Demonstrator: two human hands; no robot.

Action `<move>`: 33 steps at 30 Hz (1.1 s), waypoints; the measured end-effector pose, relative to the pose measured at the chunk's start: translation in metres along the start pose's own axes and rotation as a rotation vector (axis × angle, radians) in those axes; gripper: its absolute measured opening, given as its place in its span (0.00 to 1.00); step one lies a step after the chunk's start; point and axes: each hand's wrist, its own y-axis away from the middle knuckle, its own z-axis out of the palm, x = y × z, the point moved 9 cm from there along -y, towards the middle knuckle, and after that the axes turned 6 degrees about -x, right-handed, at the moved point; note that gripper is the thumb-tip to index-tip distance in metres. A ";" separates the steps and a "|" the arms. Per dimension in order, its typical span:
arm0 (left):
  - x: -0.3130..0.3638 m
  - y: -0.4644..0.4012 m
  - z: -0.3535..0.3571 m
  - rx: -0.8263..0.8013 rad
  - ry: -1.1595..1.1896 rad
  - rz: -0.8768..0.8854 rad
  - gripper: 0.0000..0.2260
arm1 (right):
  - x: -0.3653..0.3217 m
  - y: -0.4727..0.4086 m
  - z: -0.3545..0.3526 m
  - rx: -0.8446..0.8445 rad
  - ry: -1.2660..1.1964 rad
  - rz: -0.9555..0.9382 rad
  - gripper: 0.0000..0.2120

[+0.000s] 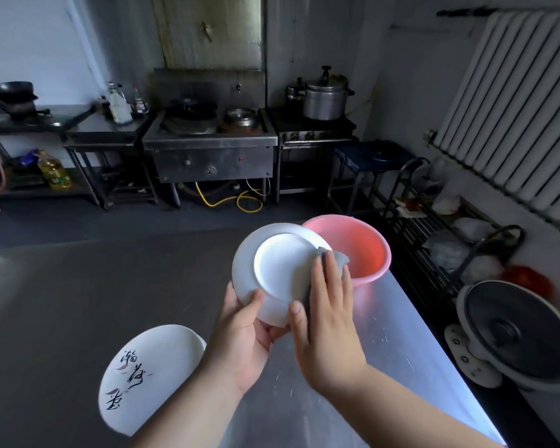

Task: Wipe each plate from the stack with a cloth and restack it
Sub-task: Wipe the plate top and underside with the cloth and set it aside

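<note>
My left hand [243, 334] grips the near edge of a white plate [274, 263], held up above the steel table with its underside and foot ring facing me. My right hand [325, 318] presses a grey cloth [335, 257] flat against the plate's right side, fingers straight over the cloth and thumb on the rim. A stack of white plates [149, 373] with black calligraphy on the top one lies on the table at the lower left.
A pink plastic basin [366, 250] stands on the steel table [401, 344] just behind the held plate. To the right, off the table, are a wire rack [434, 240] and a rice cooker [518, 334]. Stoves and pots line the far wall.
</note>
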 end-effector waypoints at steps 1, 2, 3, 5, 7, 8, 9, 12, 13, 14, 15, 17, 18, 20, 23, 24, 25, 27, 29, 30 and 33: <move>-0.002 0.000 -0.002 0.007 0.007 -0.006 0.18 | -0.005 0.011 0.007 -0.022 0.036 -0.043 0.36; -0.005 0.001 -0.004 0.011 0.012 -0.014 0.18 | -0.007 0.022 0.013 -0.047 0.055 -0.079 0.36; -0.008 0.002 -0.006 0.007 0.014 -0.027 0.18 | -0.004 0.028 0.017 -0.066 0.057 -0.096 0.36; -0.016 0.005 -0.006 -0.022 0.003 -0.064 0.18 | 0.011 0.026 0.011 -0.066 0.020 -0.076 0.35; -0.026 0.009 -0.005 -0.056 -0.011 -0.108 0.19 | 0.034 0.011 -0.006 -0.041 -0.030 0.008 0.34; -0.030 0.012 -0.005 -0.070 -0.017 -0.133 0.20 | 0.045 0.002 -0.016 -0.042 -0.066 0.066 0.34; -0.035 0.014 -0.004 -0.090 -0.029 -0.163 0.21 | 0.058 -0.007 -0.025 -0.055 -0.105 0.124 0.33; -0.045 0.019 -0.006 -0.138 -0.105 -0.228 0.20 | 0.088 -0.020 -0.043 -0.147 -0.142 0.265 0.25; -0.048 0.019 -0.008 -0.144 -0.133 -0.240 0.20 | 0.095 -0.021 -0.049 -0.182 -0.120 0.302 0.21; -0.050 0.018 -0.011 -0.146 -0.153 -0.251 0.20 | 0.101 -0.020 -0.054 -0.226 -0.095 0.334 0.19; -0.052 0.017 -0.014 -0.144 -0.171 -0.262 0.21 | 0.105 -0.017 -0.057 -0.280 -0.077 0.362 0.19; -0.059 0.014 -0.019 -0.148 -0.215 -0.302 0.22 | 0.113 -0.008 -0.058 -0.411 -0.042 0.396 0.22; -0.064 0.012 -0.020 -0.153 -0.233 -0.328 0.22 | 0.117 -0.003 -0.059 -0.475 -0.030 0.410 0.23; -0.078 0.009 -0.021 -0.149 -0.263 -0.389 0.22 | 0.134 0.006 -0.057 -0.597 -0.080 0.474 0.25; -0.105 0.007 -0.022 -0.143 -0.353 -0.466 0.23 | 0.169 0.020 -0.049 -0.758 -0.152 0.598 0.24; -0.116 0.005 -0.021 -0.133 -0.379 -0.484 0.23 | 0.181 0.025 -0.046 -0.788 -0.172 0.633 0.23; -0.127 0.004 -0.021 -0.107 -0.386 -0.501 0.23 | 0.192 0.032 -0.043 -0.812 -0.203 0.669 0.25; -0.151 0.001 -0.019 -0.037 -0.357 -0.546 0.21 | 0.211 0.045 -0.036 -0.862 -0.288 0.742 0.36; -0.176 -0.001 -0.010 -0.007 -0.362 -0.605 0.24 | 0.228 0.056 -0.032 -0.863 -0.364 0.805 0.44; -0.187 -0.003 -0.007 0.016 -0.364 -0.639 0.30 | 0.236 0.060 -0.031 -0.849 -0.395 0.831 0.46; -0.216 -0.013 -0.012 0.171 -0.274 -0.666 0.38 | 0.259 0.070 -0.030 -0.787 -0.488 0.853 0.37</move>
